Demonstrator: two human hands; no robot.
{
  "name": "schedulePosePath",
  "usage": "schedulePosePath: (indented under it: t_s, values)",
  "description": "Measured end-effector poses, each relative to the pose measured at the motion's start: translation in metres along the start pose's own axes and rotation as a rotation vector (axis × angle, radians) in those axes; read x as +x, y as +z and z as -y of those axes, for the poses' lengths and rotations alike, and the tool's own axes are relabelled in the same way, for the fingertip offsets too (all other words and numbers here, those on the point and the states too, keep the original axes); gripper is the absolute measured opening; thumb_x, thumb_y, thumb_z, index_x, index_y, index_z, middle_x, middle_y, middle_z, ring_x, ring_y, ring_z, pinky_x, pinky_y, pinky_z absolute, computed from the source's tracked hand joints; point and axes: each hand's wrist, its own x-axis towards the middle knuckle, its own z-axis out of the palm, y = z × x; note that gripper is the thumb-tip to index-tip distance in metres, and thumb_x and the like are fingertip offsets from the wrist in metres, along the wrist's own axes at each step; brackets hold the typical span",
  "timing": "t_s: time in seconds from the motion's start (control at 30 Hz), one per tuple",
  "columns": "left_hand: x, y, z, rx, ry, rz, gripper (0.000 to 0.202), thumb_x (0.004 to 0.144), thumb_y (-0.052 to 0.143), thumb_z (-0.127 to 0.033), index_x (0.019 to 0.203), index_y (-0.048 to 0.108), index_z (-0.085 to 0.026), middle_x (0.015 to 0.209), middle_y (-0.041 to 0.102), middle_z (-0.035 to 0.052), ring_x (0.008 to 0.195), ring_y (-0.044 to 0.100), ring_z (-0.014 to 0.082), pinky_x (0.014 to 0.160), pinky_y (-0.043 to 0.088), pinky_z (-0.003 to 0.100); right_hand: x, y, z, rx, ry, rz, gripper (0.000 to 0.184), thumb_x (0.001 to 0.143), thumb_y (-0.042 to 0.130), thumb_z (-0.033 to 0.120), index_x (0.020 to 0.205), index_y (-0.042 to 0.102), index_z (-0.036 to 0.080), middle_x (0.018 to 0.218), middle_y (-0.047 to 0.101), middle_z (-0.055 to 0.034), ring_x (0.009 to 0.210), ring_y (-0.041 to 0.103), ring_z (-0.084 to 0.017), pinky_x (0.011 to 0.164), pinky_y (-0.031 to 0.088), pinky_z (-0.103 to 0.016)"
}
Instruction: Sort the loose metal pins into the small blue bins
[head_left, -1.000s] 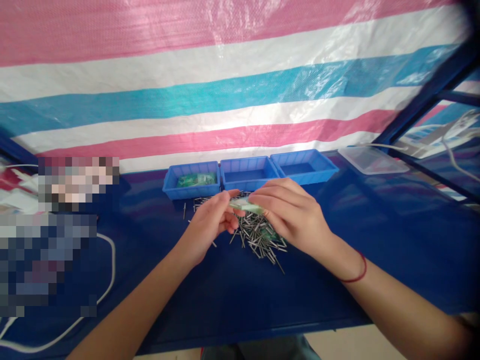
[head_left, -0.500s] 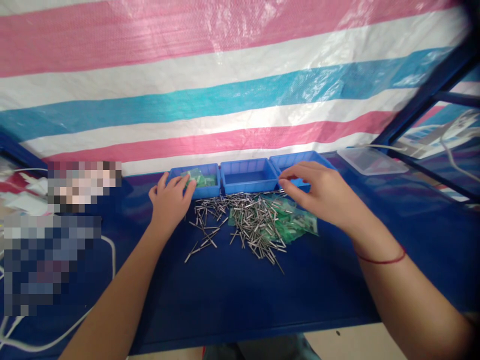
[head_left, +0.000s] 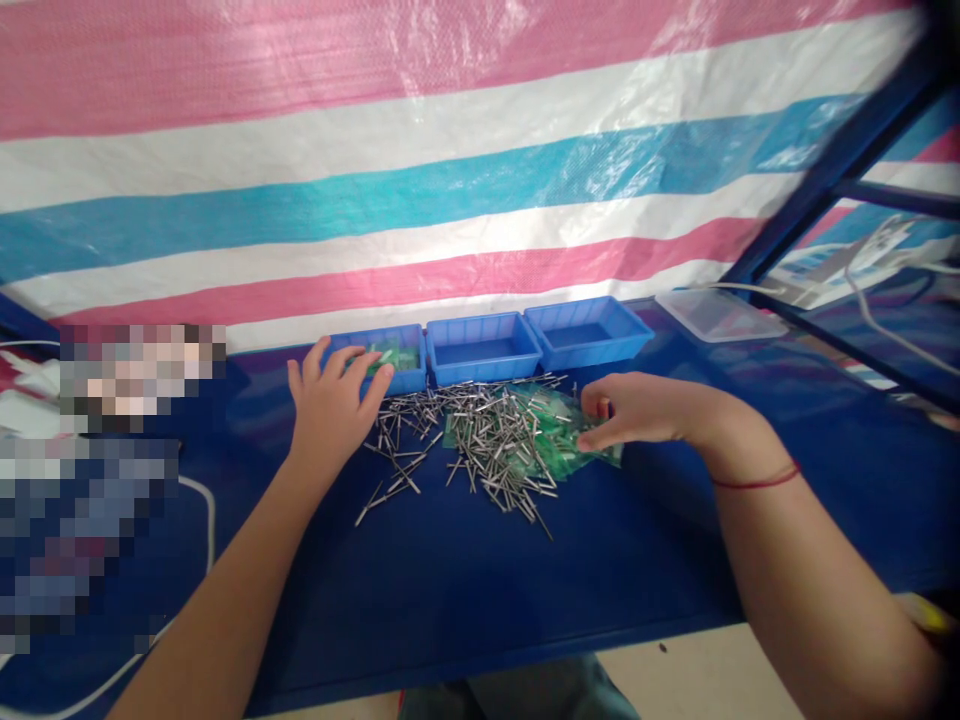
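My left hand [head_left: 334, 400] rests with its fingers spread at the near left edge of the left blue bin [head_left: 409, 380], which has small green packets [head_left: 394, 355] in it. My right hand [head_left: 652, 408] hovers at the right end of a heap of green plastic packets [head_left: 566, 455], thumb and forefinger apart, nothing visible between them. Beside and partly over those packets lies a loose pile of thin silver metal pins [head_left: 495, 440], several with a thicker end. The middle blue bin [head_left: 484, 350] and the right blue bin [head_left: 589, 335] show bare floors.
A clear plastic lid [head_left: 720, 315] lies on the dark blue table [head_left: 465, 590] at the back right. White cable [head_left: 210, 530] runs along the left, near a pixelated area. Behind the bins hangs a striped sheet [head_left: 450, 190]; a dark blue frame post [head_left: 832, 160] stands at right.
My right hand has moved down from in front of the right bin to the green packets, its thumb and forefinger now parted. My left hand stays at the left bin. The view has shifted slightly.
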Motion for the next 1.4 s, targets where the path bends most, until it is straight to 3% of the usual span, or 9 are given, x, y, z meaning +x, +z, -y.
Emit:
schedulePosePath:
  t_s: [0.2,0.5,0.63,0.77,0.93,1.03,1.17,1.27,1.4]
  values:
    - [-0.006,-0.012,-0.024,-0.228,0.13,-0.02,0.028,0.088,0.055,-0.038,0.107,0.067,-0.022,0.115,0.065,0.0078,0.126,0.042,0.0305,0.107,0.029,0.053,-0.009,-0.014,0.001,0.321,-0.102,-0.025,0.032,0.068,0.076,0.041,0.061,0.054,0.02,0.049,0.045,0.0046,0.046,0.037,-0.008,0.043,0.022,-0.025]
    - [-0.038,-0.012,-0.089,-1.012,-0.137,0.541,0.029,0.086,0.057,-0.041,0.103,0.062,-0.018,0.086,0.069,0.0025,0.07,0.064,0.0139,0.063,0.049,0.025,0.006,0.05,0.086,1.031,-0.336,-0.181,0.039,0.073,0.073,0.045,0.067,0.042,0.02,0.058,0.047,0.0061,0.054,0.041,-0.007,0.05,0.032,-0.022]
    - [-0.035,-0.008,-0.075,-0.886,-0.117,0.333,0.018,0.088,0.056,-0.034,0.086,0.059,-0.017,0.078,0.066,0.0014,0.069,0.063,0.0134,0.066,0.05,0.025,0.008,0.056,0.091,1.095,-0.218,-0.247,0.037,0.076,0.065,0.054,0.072,0.054,0.019,0.066,0.05,0.0025,0.058,0.042,-0.008,0.051,0.033,-0.022]
    - [-0.028,-0.014,-0.062,-0.422,0.253,0.072,0.012,0.091,0.051,-0.025,0.09,0.062,-0.018,0.083,0.066,0.004,0.078,0.061,0.0156,0.075,0.048,0.029,0.008,0.052,0.09,1.141,0.045,-0.072,0.051,0.078,0.051,0.068,0.072,0.058,0.018,0.063,0.048,0.0006,0.05,0.033,-0.008,0.041,0.018,-0.021]
    - [-0.027,-0.025,-0.067,-0.225,0.575,0.008,0.016,0.09,0.051,-0.021,0.1,0.064,-0.02,0.102,0.067,0.0062,0.089,0.06,0.0186,0.082,0.048,0.032,0.006,0.056,0.092,1.152,-0.053,0.012,0.035,0.071,0.07,0.05,0.073,0.057,0.018,0.06,0.045,0.0036,0.052,0.034,-0.008,0.044,0.02,-0.021]
    - [-0.028,-0.029,-0.07,-0.37,0.407,0.049,0.022,0.087,0.057,-0.034,0.101,0.064,-0.019,0.103,0.064,0.0081,0.091,0.06,0.0202,0.083,0.048,0.034,0.002,0.057,0.091,0.92,-0.24,-0.302,0.025,0.078,0.067,0.042,0.074,0.059,0.019,0.065,0.055,0.0005,0.058,0.046,-0.012,0.053,0.036,-0.026]
    - [-0.027,-0.026,-0.068,-0.751,-0.001,0.353,0.038,0.094,0.038,-0.044,0.084,0.063,-0.018,0.076,0.062,0.0036,0.069,0.057,0.0147,0.066,0.046,0.028,-0.004,0.057,0.09,0.296,-0.599,-0.766,0.011,0.087,0.058,0.026,0.09,0.067,0.021,0.087,0.068,-0.0061,0.08,0.058,-0.02,0.074,0.045,-0.036]
    - [-0.027,-0.02,-0.068,-1.033,-0.223,0.541,0.051,0.095,0.027,-0.049,0.072,0.06,-0.017,0.062,0.056,0.001,0.056,0.051,0.0124,0.054,0.041,0.025,-0.006,0.06,0.09,-0.001,-0.8,-0.832,0.02,0.087,0.056,0.015,0.101,0.068,0.021,0.093,0.069,-0.0064,0.085,0.058,-0.02,0.077,0.045,-0.037]
    - [-0.023,-0.02,-0.072,-1.135,-0.373,0.564,0.029,0.087,0.047,-0.038,0.074,0.06,-0.017,0.062,0.056,-0.0009,0.058,0.052,0.0116,0.054,0.04,0.023,-0.003,0.062,0.089,-0.161,-0.8,-0.837,0.021,0.088,0.055,0.016,0.104,0.068,0.022,0.1,0.068,-0.0075,0.092,0.056,-0.022,0.078,0.046,-0.038]
